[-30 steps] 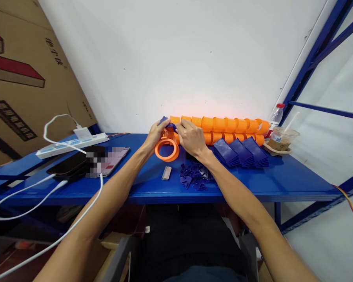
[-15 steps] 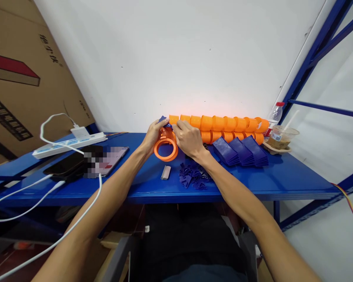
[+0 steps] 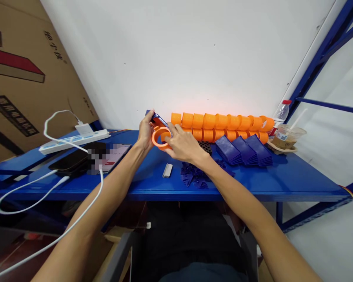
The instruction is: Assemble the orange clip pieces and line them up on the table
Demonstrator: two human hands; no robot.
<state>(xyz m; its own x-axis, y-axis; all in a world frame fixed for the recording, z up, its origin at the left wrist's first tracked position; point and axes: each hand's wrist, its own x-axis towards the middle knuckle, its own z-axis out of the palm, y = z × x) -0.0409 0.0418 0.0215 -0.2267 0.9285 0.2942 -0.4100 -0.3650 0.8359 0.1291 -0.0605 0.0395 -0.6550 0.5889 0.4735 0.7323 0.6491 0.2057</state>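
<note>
My left hand (image 3: 145,133) grips an orange ring (image 3: 159,139) with a dark blue flat piece (image 3: 156,117) fitted on its top, lifted above the blue table (image 3: 282,178). My right hand (image 3: 181,143) holds the same ring from the right, fingers curled round its rim. Behind the hands two rows of orange rings (image 3: 223,125) lie along the wall. Right of my right hand lie stacks of dark blue flat pieces (image 3: 243,149). A heap of small dark blue parts (image 3: 194,175) sits just under my right wrist.
A small grey block (image 3: 167,170) lies near the table's front. Phones (image 3: 88,158) and a white power strip (image 3: 73,140) with white cables sit at the left. A drink cup (image 3: 285,137) and a bottle (image 3: 281,111) stand at the far right. A cardboard box (image 3: 20,78) leans at the left.
Both hands have lifted the orange ring with the blue piece off the table and tilted it, drawing it slightly left, away from the rows of rings.
</note>
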